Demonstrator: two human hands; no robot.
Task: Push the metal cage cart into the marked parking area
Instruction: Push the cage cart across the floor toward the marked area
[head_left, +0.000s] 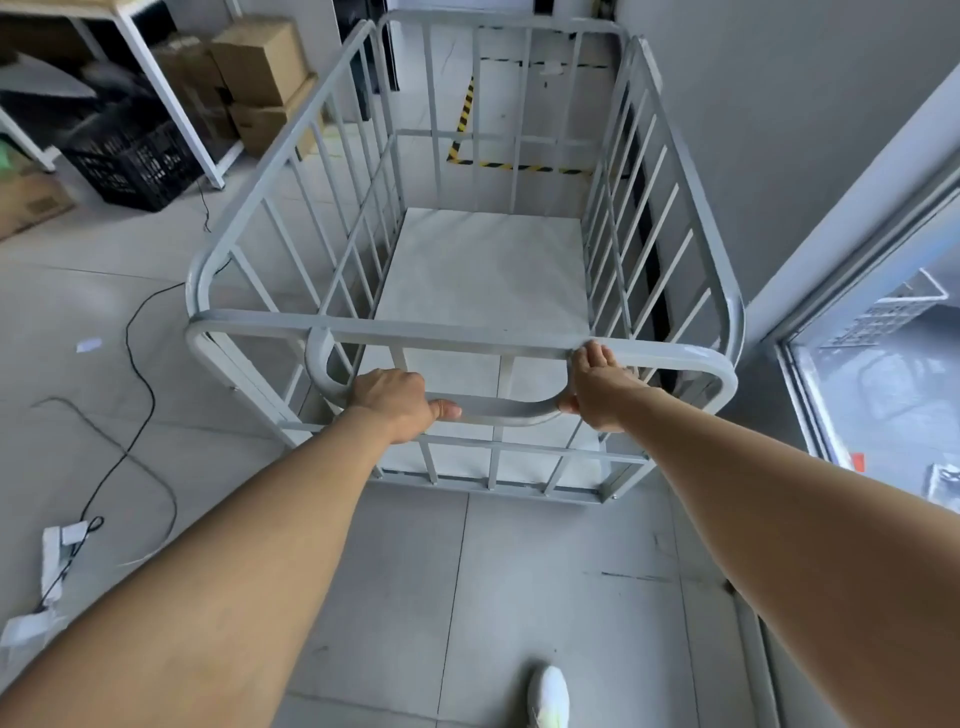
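Note:
A grey metal cage cart (291, 244) with barred sides and an empty flat floor stands right in front of me. Its curved push handle (498, 413) hangs from the near top rail. My left hand (395, 402) is wrapped around the handle's left part. My right hand (597, 387) grips the handle's right bend, fingers reaching up to the top rail. Beyond the cart's far end, yellow-and-black striped tape (511, 166) marks a parking area on the floor, seen through the bars. The cart's far end is just short of the tape.
A grey wall (779, 130) runs close along the cart's right side, with a glass door (883, 374) near me. On the left stand a white shelf frame (156, 88), cardboard boxes (260, 62) and a black crate (135, 166). A black cable (140, 374) trails across the floor at left.

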